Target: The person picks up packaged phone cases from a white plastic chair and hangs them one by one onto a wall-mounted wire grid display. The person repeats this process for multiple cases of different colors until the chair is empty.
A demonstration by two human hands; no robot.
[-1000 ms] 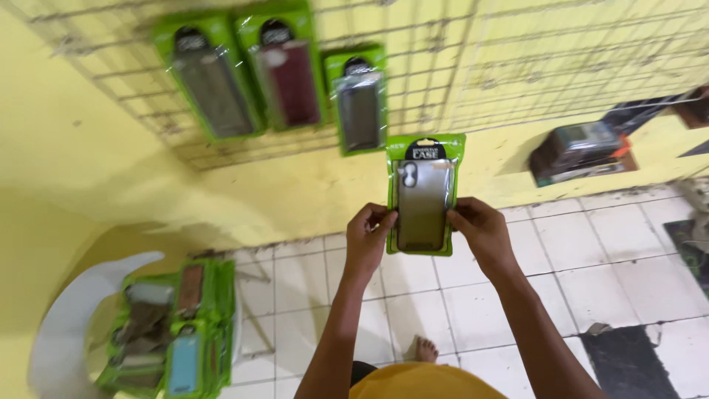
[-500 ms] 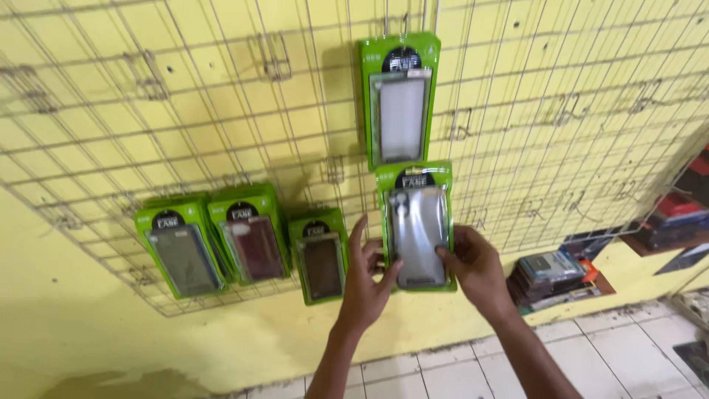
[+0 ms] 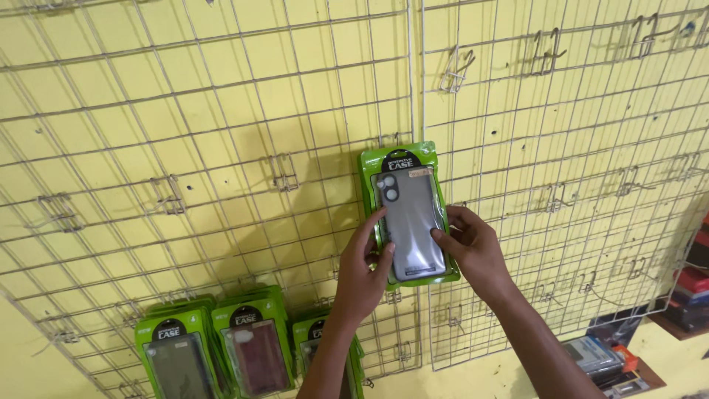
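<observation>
**Both hands on a phone case at the wire grid**

A phone case in a green-edged clear packet is pressed flat against a white wire grid that hangs on a yellow wall. The packet stands upright, near the middle of the grid, right where two grid panels meet at a vertical seam. Its top edge sits just under a small wire hook.

The left hand grips the packet's left edge, thumb on the front, fingers partly curled around the side. The right hand holds the right edge, thumb laid on the front face, the other fingers bent behind or beside the packet. Both hands are closed lightly on the case, not wide open.

Along the lower edge of the grid, towards its left corner, hang three more packets: a dark case, a reddish case just beside it, and a third case partly hidden by the left forearm. Bare hooks dot the grid's upper and right parts. At the lower right corner, beyond the grid, small boxes are stacked on a yellow ledge.
</observation>
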